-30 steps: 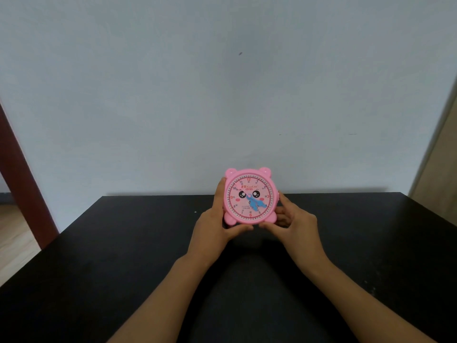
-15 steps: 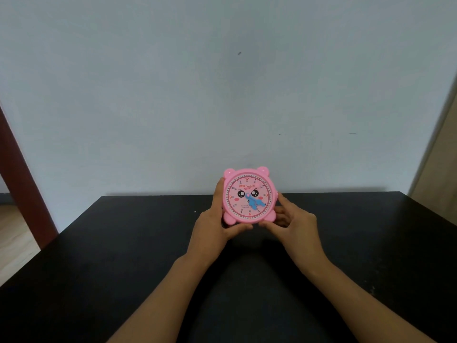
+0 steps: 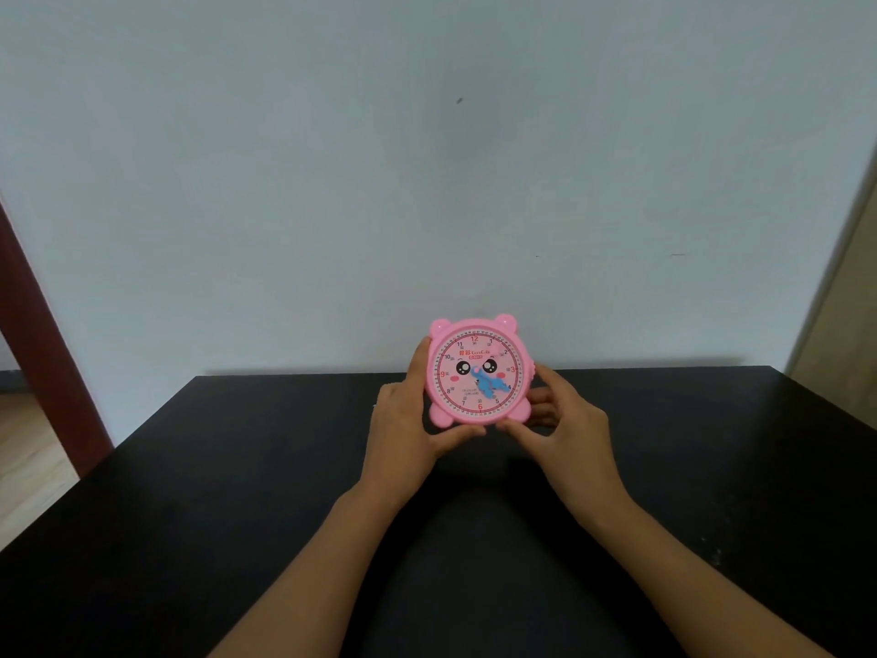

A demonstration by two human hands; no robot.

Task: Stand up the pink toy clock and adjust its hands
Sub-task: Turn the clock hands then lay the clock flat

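Pale wall (image 3: 427, 182) behind. Black table (image 3: 237, 491), far edge near the wall. Left hand (image 3: 403, 420) and right hand (image 3: 564, 420): each grip grasping the pink clock (image 3: 479, 377) by its sides, upright, dial facing out, above the table's far middle. Blue clock hands (image 3: 491, 386) point lower right.

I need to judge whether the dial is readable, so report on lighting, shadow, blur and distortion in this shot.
Head view: soft, even light with no glare on the round pink plastic toy clock; its large numerals read clearly, the fine print is too small. A faint shadow lies on the matte black table beneath both hands. Wide-angle distortion tilts the door frames at both edges.
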